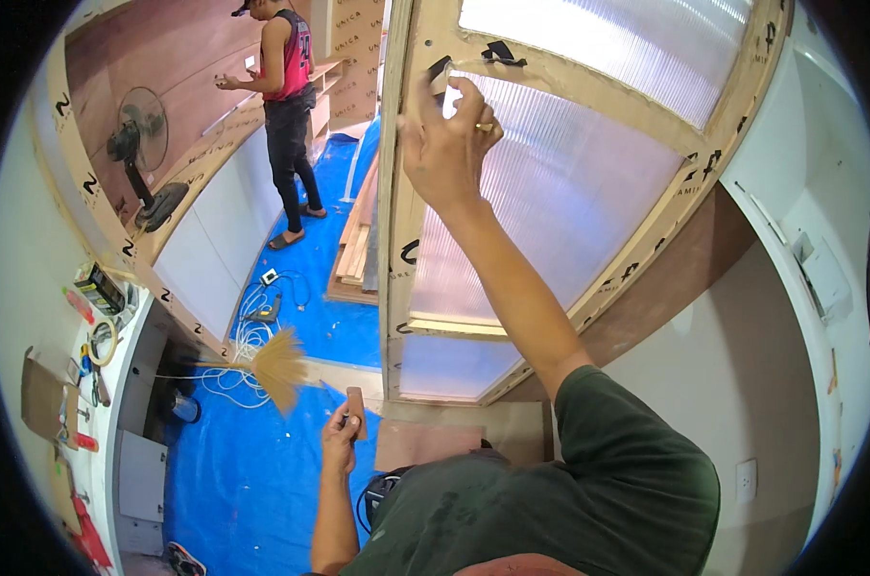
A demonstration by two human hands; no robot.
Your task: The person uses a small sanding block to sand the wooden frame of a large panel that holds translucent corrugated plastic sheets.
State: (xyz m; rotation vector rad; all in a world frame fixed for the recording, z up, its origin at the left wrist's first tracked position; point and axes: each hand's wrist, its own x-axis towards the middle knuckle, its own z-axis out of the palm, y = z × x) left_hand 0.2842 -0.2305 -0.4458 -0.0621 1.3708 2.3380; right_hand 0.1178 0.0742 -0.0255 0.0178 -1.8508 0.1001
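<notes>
My left hand [339, 440], low in the middle, is closed around a small flat brown block [357, 411] with a rounded end; its exact kind is unclear. Raised high in front of me, my right hand [449, 149] is at the upper left corner of a framed panel's ribbed translucent pane [540, 192]. Its fingers are bent, with a ring on one, and a small dark-edged piece shows between them. Whether that piece is loose or part of the covering cannot be made out. The panel's wooden frame [403, 288] wears a printed tan covering.
A person [286, 106] stands at the back left beside a counter with a fan [142, 154]. A broom [276, 370], white cable and a drill [264, 312] lie on the blue floor sheet [243, 480]. Stacked boards [358, 235] lean behind the panel. Tools crowd the white left counter [113, 384].
</notes>
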